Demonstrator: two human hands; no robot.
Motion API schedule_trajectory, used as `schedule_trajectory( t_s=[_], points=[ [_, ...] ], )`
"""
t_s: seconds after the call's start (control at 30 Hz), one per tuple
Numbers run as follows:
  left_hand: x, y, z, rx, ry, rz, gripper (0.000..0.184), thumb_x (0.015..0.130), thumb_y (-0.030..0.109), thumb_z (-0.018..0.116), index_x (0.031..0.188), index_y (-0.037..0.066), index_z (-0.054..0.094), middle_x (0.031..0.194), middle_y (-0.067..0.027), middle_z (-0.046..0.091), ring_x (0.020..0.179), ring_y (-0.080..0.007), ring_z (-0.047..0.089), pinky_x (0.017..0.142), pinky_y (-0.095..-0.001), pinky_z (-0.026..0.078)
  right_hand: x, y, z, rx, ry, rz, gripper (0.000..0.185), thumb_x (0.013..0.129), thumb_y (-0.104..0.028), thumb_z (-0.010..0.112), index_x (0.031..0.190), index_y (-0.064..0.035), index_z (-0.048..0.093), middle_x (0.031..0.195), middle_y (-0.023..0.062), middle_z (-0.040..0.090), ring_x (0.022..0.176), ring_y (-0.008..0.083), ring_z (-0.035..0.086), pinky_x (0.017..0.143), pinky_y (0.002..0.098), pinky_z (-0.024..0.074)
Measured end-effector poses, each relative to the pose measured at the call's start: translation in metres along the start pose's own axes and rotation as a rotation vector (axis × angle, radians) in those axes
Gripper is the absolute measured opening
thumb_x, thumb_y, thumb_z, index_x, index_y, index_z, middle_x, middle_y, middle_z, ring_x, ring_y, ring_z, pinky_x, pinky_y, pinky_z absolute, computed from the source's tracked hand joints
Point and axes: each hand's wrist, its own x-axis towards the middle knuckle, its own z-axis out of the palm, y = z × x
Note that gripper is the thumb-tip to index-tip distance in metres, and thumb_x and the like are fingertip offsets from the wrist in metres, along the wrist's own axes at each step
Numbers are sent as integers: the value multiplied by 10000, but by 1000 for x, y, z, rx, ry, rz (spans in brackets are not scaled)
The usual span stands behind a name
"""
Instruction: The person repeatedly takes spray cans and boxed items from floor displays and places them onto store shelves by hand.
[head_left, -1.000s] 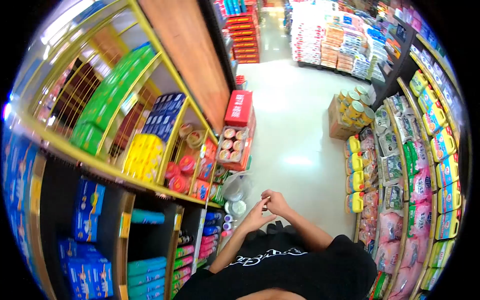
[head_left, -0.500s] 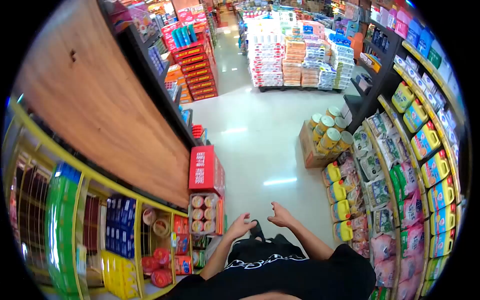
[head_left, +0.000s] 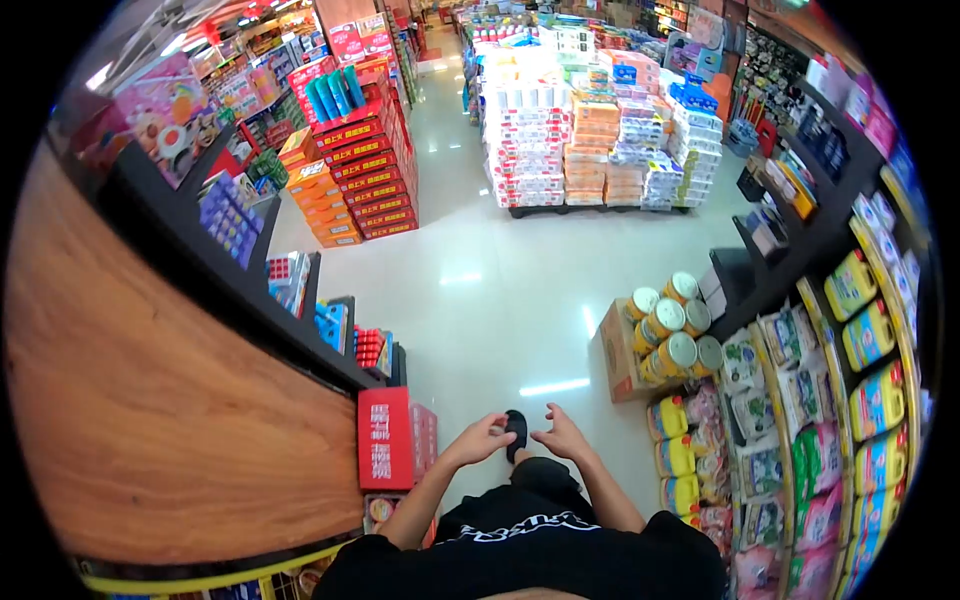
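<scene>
My left hand [head_left: 480, 438] hangs over the aisle floor in front of my body, fingers loosely curved and apart, holding nothing. To its right, my right hand [head_left: 563, 436] is also open, its thumb and fingers spread. The two hands are apart, with a black shoe [head_left: 516, 428] showing on the floor between them. Nearest my left forearm stands a red carton [head_left: 388, 440] with white lettering. Some way right of my right hand are yellow jugs [head_left: 675, 456] on the bottom shelf. Neither hand touches any goods.
A cardboard box [head_left: 622, 355] topped with several yellow cans [head_left: 664, 322] juts into the aisle at right. Ahead stands a large stack of paper packs [head_left: 530, 140]. Red cartons [head_left: 375, 180] are piled at far left. A wooden panel [head_left: 180, 400] lines the near left.
I have moved forward along the aisle; the paper stack and canned goods appear nearer, and the left racks have slid back. My hands stay open and are slightly closer together.
</scene>
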Motion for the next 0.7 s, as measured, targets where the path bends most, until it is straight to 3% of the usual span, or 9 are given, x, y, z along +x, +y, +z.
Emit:
schedule_trajectory(
  t_s=[0.1,0.27,0.37,0.47,0.5,0.63,0.7],
  points=[
    [45,-5,-37,40,34,-98,671,905,367,719,1383,-35,472,1301,-201,592,1116,-269,631,942,-355,506,95,-30,-40,-37,-16,-46,869,787,-286,781,1458,50,343,1288,272,567,921,304,679,838,388,540],
    [113,10,-102,-103,118,-112,650,925,374,690,1371,-49,477,1324,-215,577,1152,-272,620,951,-358,506,240,-99,-63,-137,-118,-201,847,798,-304,768,1458,32,358,1304,264,565,974,298,667,868,395,537],
    [156,29,-147,-203,207,-129,631,936,326,687,1388,-51,459,1341,-202,567,1182,-261,600,985,-355,485,309,-167,-77,-78,-230,-271,818,816,-316,725,1448,51,357,1351,296,527,1133,383,607,966,428,488],
    [210,22,-194,-333,294,-106,604,942,318,676,1372,-54,474,1321,-207,578,1171,-263,604,991,-357,479,379,-216,-80,35,-368,-247,832,819,-323,730,1457,46,344,1366,295,515,1113,387,609,965,430,485],
    [227,15,-210,-378,319,-95,593,944,325,670,1360,-55,486,1308,-212,586,1158,-267,610,986,-359,482,402,-227,-80,52,-402,-220,837,818,-330,735,1456,49,347,1377,300,505,1186,399,572,1020,431,456],
    [298,14,-290,-314,377,-116,577,930,344,685,1315,-57,532,1245,-209,625,1149,-268,613,976,-363,484,517,-215,-57,-189,-377,-326,878,827,-338,760,1483,35,311,1386,292,501,1055,320,648,913,398,520],
    [335,17,-341,-261,348,-139,590,921,359,693,1316,-50,536,1249,-204,626,1145,-269,616,961,-366,494,551,-232,-64,-221,-411,-294,870,815,-346,753,1457,65,334,1393,321,481,1221,395,537,1033,423,444]
  ],
)
